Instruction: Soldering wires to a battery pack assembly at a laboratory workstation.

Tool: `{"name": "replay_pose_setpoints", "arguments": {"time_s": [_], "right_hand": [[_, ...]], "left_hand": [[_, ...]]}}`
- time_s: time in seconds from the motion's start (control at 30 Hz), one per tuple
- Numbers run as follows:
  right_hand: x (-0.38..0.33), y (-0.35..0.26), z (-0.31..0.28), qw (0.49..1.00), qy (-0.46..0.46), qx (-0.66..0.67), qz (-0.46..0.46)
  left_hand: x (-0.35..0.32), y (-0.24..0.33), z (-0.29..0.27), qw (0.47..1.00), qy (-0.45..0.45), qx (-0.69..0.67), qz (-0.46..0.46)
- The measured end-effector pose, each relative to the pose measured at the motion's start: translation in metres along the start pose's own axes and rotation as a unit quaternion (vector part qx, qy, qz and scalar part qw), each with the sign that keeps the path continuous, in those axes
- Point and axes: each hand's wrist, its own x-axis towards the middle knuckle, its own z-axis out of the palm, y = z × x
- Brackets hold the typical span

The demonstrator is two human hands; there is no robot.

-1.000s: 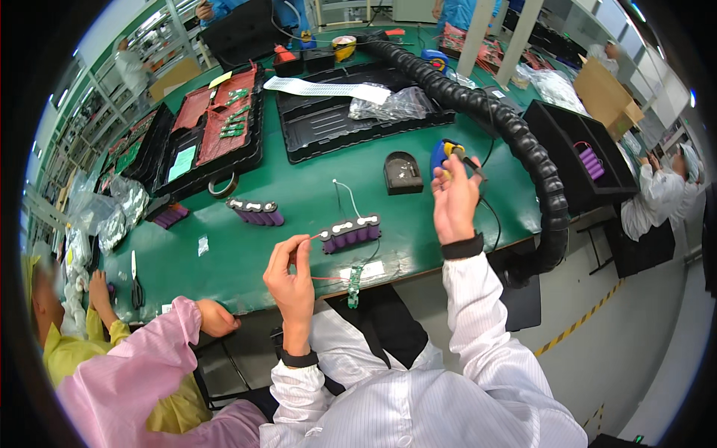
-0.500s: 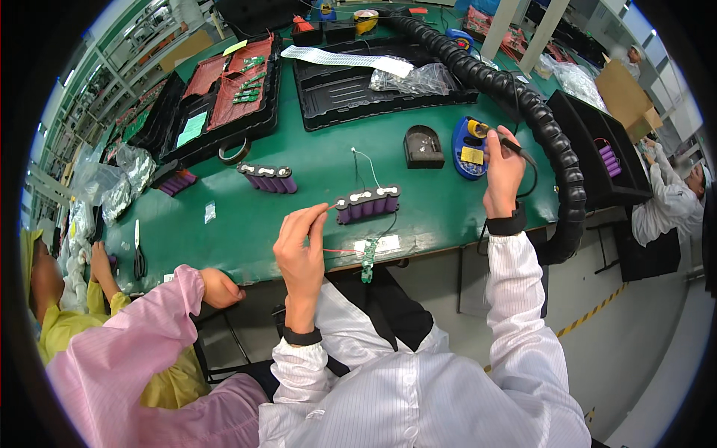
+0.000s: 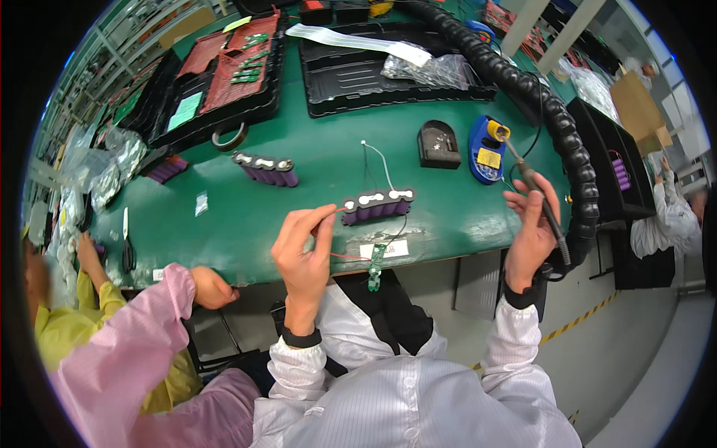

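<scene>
A purple battery pack (image 3: 378,208) with white-topped terminals lies near the table's front edge. At its left end my left hand (image 3: 305,243) pinches a thin red wire (image 3: 349,257), its end close to the nearest terminal. That wire and a black one run to a small green circuit board (image 3: 376,269), which hangs over the table edge. A white wire (image 3: 382,158) stands up from the pack. In my right hand (image 3: 532,235) is a soldering iron (image 3: 529,177), its tip beside the yellow holder of a blue soldering iron stand (image 3: 485,158).
A black tray (image 3: 439,147) stands left of the soldering stand. A second battery pack (image 3: 265,169) lies further left. A thick black hose (image 3: 556,123) curves down the right side. At left, a pink-sleeved co-worker's hand (image 3: 213,288) rests by the table edge.
My right hand has drawn the soldering iron out of the stand, back toward me and rightward. My left hand still pinches the red wire at the pack. The view has shifted slightly.
</scene>
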Motion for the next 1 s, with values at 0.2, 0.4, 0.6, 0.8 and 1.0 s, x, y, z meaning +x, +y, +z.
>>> {"name": "replay_pose_setpoints", "arguments": {"time_s": [0.2,0.4,0.6,0.8,1.0], "right_hand": [[-0.015,0.019,0.018,0.992,-0.05,-0.097,-0.055],[-0.008,0.025,0.037,0.982,-0.105,-0.131,-0.084],[0.0,0.03,0.047,0.978,-0.128,-0.131,-0.104],[0.001,0.035,0.051,0.98,-0.116,-0.13,-0.095],[0.003,0.047,0.057,0.977,-0.107,-0.14,-0.118]], "left_hand": [[0.001,-0.012,0.009,0.999,0.011,-0.024,-0.031],[0.0,-0.022,0.015,0.999,0.018,-0.035,-0.022],[-0.001,-0.024,0.017,0.993,0.009,-0.106,-0.052],[0.0,-0.02,0.013,0.992,-0.014,-0.094,-0.078],[0.002,-0.017,0.011,0.994,-0.032,-0.074,-0.076]]}}
